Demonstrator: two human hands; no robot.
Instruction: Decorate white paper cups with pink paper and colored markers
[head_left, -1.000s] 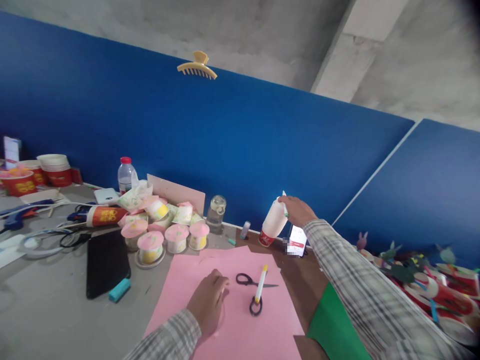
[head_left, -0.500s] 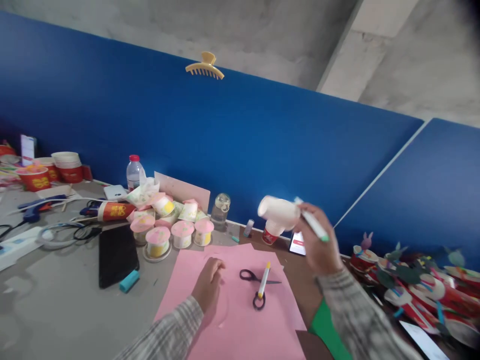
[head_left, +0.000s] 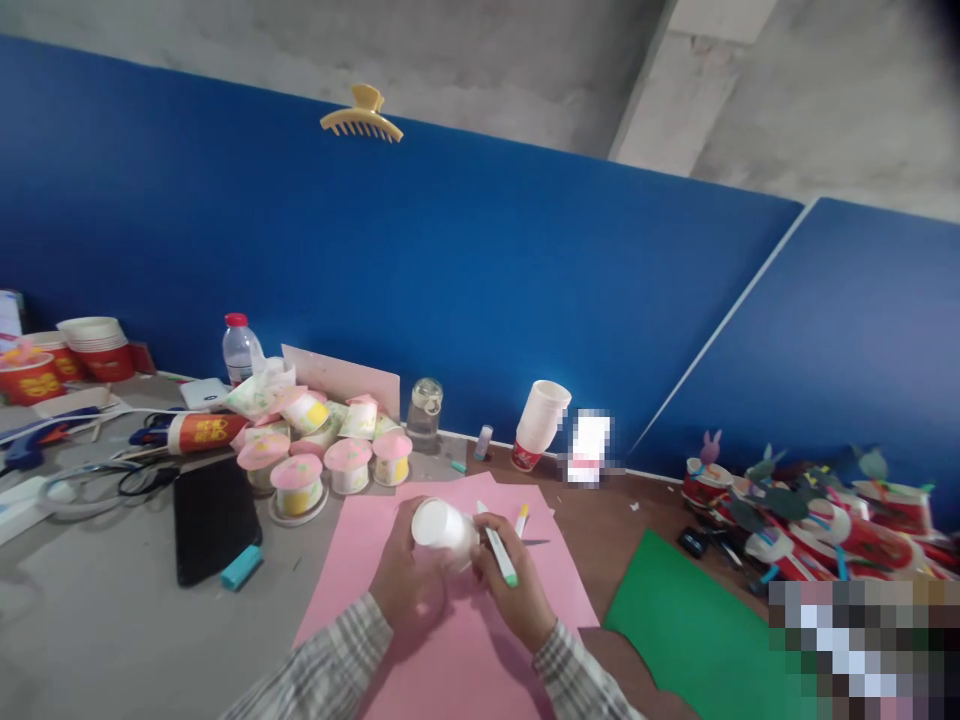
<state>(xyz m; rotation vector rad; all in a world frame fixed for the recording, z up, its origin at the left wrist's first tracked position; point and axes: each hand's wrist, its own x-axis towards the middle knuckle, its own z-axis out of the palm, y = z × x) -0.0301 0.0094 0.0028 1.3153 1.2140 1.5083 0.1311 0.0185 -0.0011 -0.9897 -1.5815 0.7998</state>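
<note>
A white paper cup [head_left: 442, 528] is held between both hands above the pink paper [head_left: 480, 650]. My left hand [head_left: 405, 575] wraps round the cup's left side. My right hand [head_left: 517, 585] has its fingertips at the cup's right side and also grips a white marker [head_left: 498, 556] with a green end. Beyond the right hand, a yellow-ended marker [head_left: 523, 518] lies on the pink paper by the scissors [head_left: 536, 542], which are mostly hidden by the hand. A leaning stack of white cups [head_left: 543, 415] stands near the blue partition.
Small pink-topped cups [head_left: 298, 485] cluster at the left, beside a black tablet [head_left: 216, 520] and a teal cap [head_left: 241, 567]. A glass jar [head_left: 425, 412] stands behind. Green paper [head_left: 690, 630] and decorated red cups [head_left: 862, 535] are on the right.
My right hand has come down from the cup stack to the pink paper with a white cup and the marker. My left hand now holds the cup too. The view has shifted rightward.
</note>
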